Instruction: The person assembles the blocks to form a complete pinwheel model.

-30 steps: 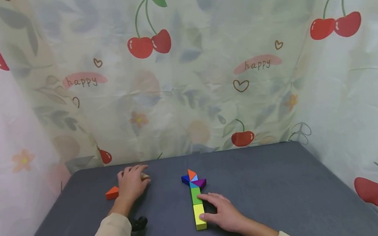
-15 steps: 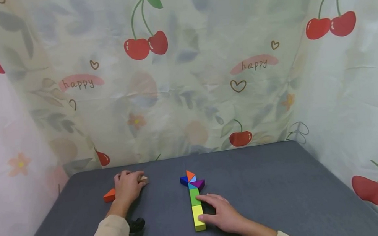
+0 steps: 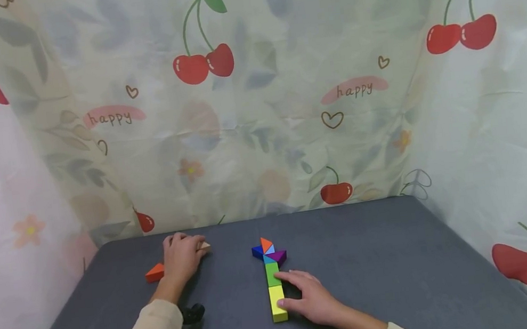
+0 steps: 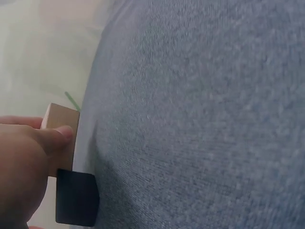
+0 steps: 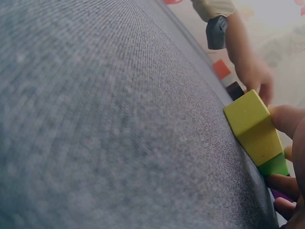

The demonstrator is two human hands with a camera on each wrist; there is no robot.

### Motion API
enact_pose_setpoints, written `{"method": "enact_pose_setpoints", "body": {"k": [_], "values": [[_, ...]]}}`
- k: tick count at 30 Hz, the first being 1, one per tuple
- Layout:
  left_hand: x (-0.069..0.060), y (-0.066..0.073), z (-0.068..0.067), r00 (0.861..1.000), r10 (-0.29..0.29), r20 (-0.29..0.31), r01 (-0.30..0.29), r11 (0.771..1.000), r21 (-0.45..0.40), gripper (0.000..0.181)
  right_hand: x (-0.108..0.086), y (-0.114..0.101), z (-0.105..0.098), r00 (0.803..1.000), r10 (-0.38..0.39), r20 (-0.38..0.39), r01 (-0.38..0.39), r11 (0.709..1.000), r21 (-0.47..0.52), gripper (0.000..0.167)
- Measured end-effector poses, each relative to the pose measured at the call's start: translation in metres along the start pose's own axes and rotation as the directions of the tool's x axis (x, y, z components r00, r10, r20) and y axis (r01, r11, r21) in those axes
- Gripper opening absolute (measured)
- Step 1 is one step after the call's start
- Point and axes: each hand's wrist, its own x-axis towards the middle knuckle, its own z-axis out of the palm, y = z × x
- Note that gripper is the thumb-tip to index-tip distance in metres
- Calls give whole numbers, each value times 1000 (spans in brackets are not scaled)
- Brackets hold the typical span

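In the head view my left hand [image 3: 181, 259] is over the table's far left, holding a plain wooden block [image 3: 206, 245] by its side. The left wrist view shows the thumb pressed on the face of this wooden block [image 4: 61, 117]. A dark block [image 4: 76, 198] stands right beside it. My right hand [image 3: 313, 298] rests at the middle, its index finger touching a green block [image 3: 273, 275] and its thumb on a yellow block [image 3: 277, 297]. These two lie end to end. Beyond the green one, small triangular blocks in purple [image 3: 279, 256], dark blue [image 3: 257, 252], light blue and orange form a pinwheel shape.
An orange triangular block [image 3: 155, 273] lies left of my left hand. The dark grey table [image 3: 376, 270] extends to the right, backed by a cherry-patterned curtain [image 3: 257, 106]. A black device [image 3: 193, 314] sits at my left wrist.
The left hand's fingers, spread around the wooden block a second ago, are now drawn in closer on it. The right hand and the coloured blocks stay in place; the head view shifts slightly.
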Motion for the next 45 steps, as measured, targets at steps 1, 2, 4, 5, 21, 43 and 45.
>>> {"method": "enact_pose_setpoints", "body": {"k": [1, 2, 4, 5, 21, 43, 45], "values": [[1, 1, -1, 1000, 9, -8, -9, 1000, 6, 30, 0, 0, 0, 1000, -1, -1, 1, 1000, 0, 60], [1, 3, -1, 1000, 17, -15, -17, 1000, 11, 32, 0, 0, -1, 1000, -5, -2, 5, 1000, -2, 60], [2, 6, -2, 999, 40, -28, -39, 999, 27, 34, 0, 0, -1, 1000, -5, -5, 5, 1000, -6, 60], [2, 7, -2, 998, 56, -36, -55, 998, 33, 35, 0, 0, -1, 1000, -9, -6, 9, 1000, -7, 60], [-7, 30, -5, 981, 183, -64, -186, 981, -45, 27, 0, 0, 0, 1000, -4, -9, 4, 1000, -9, 60], [-20, 70, 15, 990, 144, 3, -142, 980, -140, 41, 0, 0, 1, 1000, 5, -13, -5, 1000, -15, 60], [-20, 72, 16, 990, 139, 11, -136, 980, -144, 42, 0, -1, 0, 1000, 14, -9, -14, 1000, -12, 60]]}}
